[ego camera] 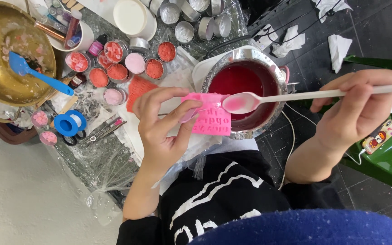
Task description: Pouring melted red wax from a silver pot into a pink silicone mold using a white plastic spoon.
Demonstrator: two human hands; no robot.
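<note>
Head view, two voices over a crowded worktop (110, 168).

— Why is the pink mould (212, 119) pinched in the left hand (162, 124) right at the pot (246, 88) rim?

— So drips fall back into the red liquid. The right hand (357, 106) grips the white spoon (286, 97), its bowl level over the mould.

Bright, even daylight with soft, faint shadows; glare glints off the brass bowl (1, 54) and the plastic sheet; focus stays sharp throughout.
</note>
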